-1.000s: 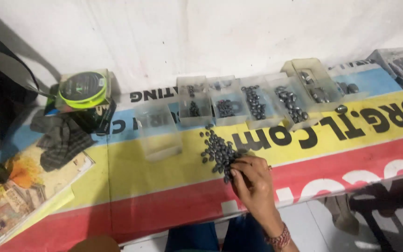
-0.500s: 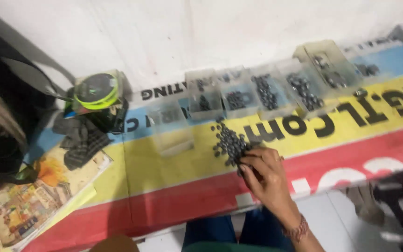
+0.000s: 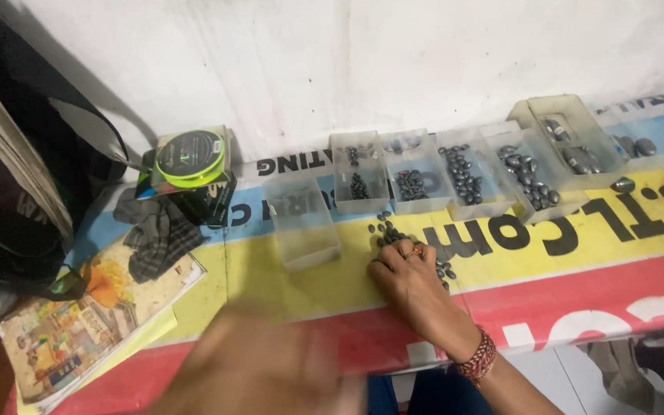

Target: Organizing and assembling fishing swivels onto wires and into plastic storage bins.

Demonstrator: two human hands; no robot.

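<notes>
The right hand (image 3: 413, 280) lay on the counter (image 3: 286, 284), its fingers (image 3: 397, 250) curled down over a loose pile of small dark oval weights (image 3: 387, 230); the hand covered much of the pile, so no count was possible, nor whether any weight was pinched. The left hand (image 3: 259, 365) was a blur at the bottom edge, finger state unreadable. Behind the pile stood six clear trays (image 3: 413, 173) in a row, one empty (image 3: 301, 215). One green line spool (image 3: 190, 157) sat left.
</notes>
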